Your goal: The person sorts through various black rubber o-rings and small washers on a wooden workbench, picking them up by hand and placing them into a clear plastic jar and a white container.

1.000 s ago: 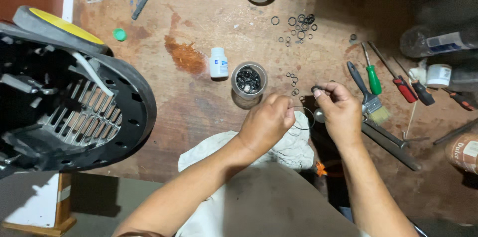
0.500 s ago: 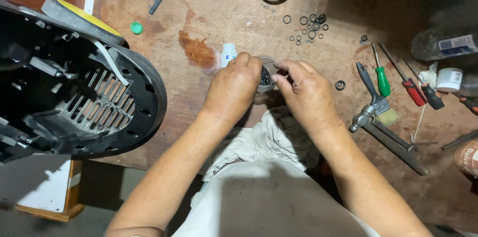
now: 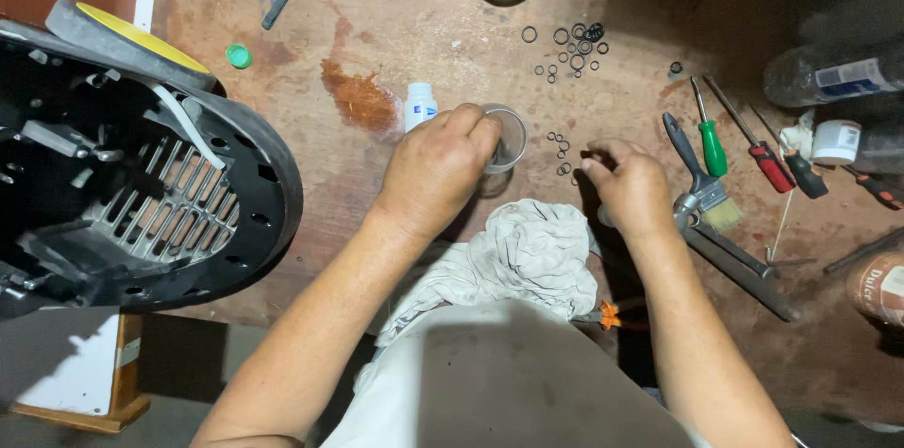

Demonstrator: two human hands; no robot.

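My left hand (image 3: 435, 168) grips a small clear plastic cup (image 3: 505, 135) and tips it on its side above the brown wooden bench. My right hand (image 3: 629, 186) hovers just right of the cup, fingers pinched together near a few small black rubber rings (image 3: 561, 152) lying on the wood; whether it holds one I cannot tell. A small white bottle (image 3: 419, 105) stands just left of the cup. A crumpled grey rag (image 3: 527, 255) lies below both hands.
A big black plastic housing with a grille (image 3: 132, 175) fills the left side. More black rings (image 3: 573, 45) lie scattered at top centre. Screwdrivers (image 3: 712, 142), a paintbrush (image 3: 704, 179) and a metal tool (image 3: 744, 264) lie to the right, with bottles (image 3: 829, 81) beyond.
My left hand has taken the cup and tipped it on its side. My right hand has pulled away from the cup to the right, toward the loose rings.
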